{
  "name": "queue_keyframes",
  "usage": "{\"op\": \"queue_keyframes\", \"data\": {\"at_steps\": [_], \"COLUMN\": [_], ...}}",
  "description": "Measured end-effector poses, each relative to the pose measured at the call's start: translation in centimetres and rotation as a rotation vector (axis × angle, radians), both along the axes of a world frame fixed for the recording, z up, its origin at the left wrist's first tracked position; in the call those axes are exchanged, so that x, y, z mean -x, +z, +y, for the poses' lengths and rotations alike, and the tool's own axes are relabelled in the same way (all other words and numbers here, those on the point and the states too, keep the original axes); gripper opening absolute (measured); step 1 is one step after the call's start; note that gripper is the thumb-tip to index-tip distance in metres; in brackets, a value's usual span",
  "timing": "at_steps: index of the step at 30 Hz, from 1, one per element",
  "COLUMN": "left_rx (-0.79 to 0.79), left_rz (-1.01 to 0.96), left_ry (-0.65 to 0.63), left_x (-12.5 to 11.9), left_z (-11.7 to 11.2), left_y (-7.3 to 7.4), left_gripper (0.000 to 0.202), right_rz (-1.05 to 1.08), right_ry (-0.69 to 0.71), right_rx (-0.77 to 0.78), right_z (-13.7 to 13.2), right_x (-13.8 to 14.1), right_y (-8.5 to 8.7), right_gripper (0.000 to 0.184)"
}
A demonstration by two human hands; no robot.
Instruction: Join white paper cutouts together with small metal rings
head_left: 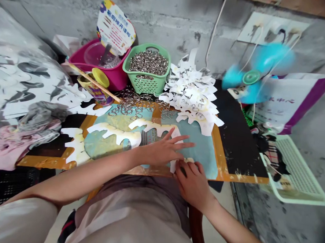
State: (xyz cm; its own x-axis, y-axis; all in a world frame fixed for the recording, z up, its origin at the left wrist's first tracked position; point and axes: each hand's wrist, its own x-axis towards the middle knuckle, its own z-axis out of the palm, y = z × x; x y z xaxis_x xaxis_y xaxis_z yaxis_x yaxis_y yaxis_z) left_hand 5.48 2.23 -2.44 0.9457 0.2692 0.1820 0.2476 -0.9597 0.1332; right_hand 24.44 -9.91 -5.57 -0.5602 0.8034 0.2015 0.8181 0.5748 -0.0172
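- left hand flat on white scalloped paper cut-out
- right hand curled on paper strip, grip unclear; hands just beside each other
- both pieces lie at near edge of surface
- loose metal rings beyond, green plastic basket of rings, stacked cut-outs, teal fan against concrete wall

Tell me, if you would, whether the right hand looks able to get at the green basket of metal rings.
Probably yes: the right hand could pass over the left hand and the flat paper cut-outs; nothing tall stands before the green basket.
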Motion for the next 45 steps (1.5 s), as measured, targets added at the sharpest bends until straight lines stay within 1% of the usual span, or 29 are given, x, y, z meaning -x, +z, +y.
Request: {"op": "queue_keyframes", "data": {"at_steps": [2,5,8,10,11,13,15,16,18,19,20,24,26,29,31,33,36,39,42,45], "left_rx": [-0.005,-0.05,-0.171,-0.242,-0.252,-0.209,-0.103,-0.043,0.049,0.071,0.079,0.068,0.059,0.037,0.012,-0.042,-0.157,-0.233,-0.293,-0.323], "left_rz": [-0.018,-0.051,-0.113,-0.188,-0.212,-0.204,-0.167,-0.152,-0.13,-0.117,-0.101,-0.056,-0.051,-0.058,-0.074,-0.1,-0.118,-0.117,-0.187,-0.23], "left_ry": [-0.039,-0.078,-0.062,-0.021,0.005,0.082,0.181,0.221,0.245,0.23,0.202,0.052,-0.015,-0.058,-0.057,-0.048,-0.055,-0.058,0.004,0.109], "left_x": [0.1,0.3,0.6,1.0,1.2,1.6,1.9,2.0,1.9,1.7,1.4,0.4,0.1,-0.1,0.1,0.4,1.0,1.6,1.8,1.8], "left_z": [0.5,0.4,-1.0,-2.3,-2.9,-3.8,-4.2,-4.2,-3.7,-3.3,-2.9,-0.8,0.0,0.5,0.4,0.0,-1.2,-2.4,-3.3,-3.7], "left_y": [0.1,-0.2,-1.4,-2.4,-2.8,-3.0,-2.3,-1.8,-0.8,-0.4,-0.1,0.1,0.1,0.2,0.1,-0.4,-1.4,-2.1,-2.6,-2.8], "left_gripper": [0.015,0.019,0.018,0.018,0.02,0.021,0.021,0.026,0.047,0.053,0.052,0.024,0.016,0.014,0.015,0.017,0.019,0.019,0.021,0.02], "right_rz": [0.011,0.057,0.107,0.122,0.121,0.107,0.087,0.077,0.062,0.057,0.053,0.047,0.055,0.079,0.106,0.136,0.151,0.152,0.216,0.314], "right_ry": [-0.001,-0.004,-0.015,-0.013,-0.009,0.0,0.006,0.008,0.016,0.019,0.022,0.021,0.016,0.01,0.008,0.007,0.011,0.017,0.017,-0.013], "right_rx": [0.011,0.038,0.07,0.089,0.094,0.09,0.079,0.077,0.077,0.077,0.079,0.092,0.091,0.085,0.086,0.093,0.112,0.129,0.159,0.201], "right_z": [0.0,0.1,0.2,0.2,0.2,0.3,0.4,0.4,0.5,0.5,0.5,0.4,0.3,0.2,0.2,0.2,0.3,0.5,1.4,2.8], "right_x": [-0.1,-0.3,-0.5,-0.6,-0.6,-0.7,-0.7,-0.7,-0.8,-0.8,-0.8,-0.9,-0.9,-0.8,-0.8,-0.9,-1.0,-1.1,-1.1,-1.1], "right_y": [0.1,0.2,0.1,0.1,0.1,0.0,0.0,0.0,0.1,0.1,0.2,0.3,0.3,0.2,0.1,0.1,0.2,0.3,0.1,0.0], "right_gripper": [0.037,0.036,0.039,0.041,0.041,0.042,0.041,0.04,0.039,0.038,0.038,0.038,0.037,0.038,0.04,0.04,0.039,0.038,0.035,0.035]}}
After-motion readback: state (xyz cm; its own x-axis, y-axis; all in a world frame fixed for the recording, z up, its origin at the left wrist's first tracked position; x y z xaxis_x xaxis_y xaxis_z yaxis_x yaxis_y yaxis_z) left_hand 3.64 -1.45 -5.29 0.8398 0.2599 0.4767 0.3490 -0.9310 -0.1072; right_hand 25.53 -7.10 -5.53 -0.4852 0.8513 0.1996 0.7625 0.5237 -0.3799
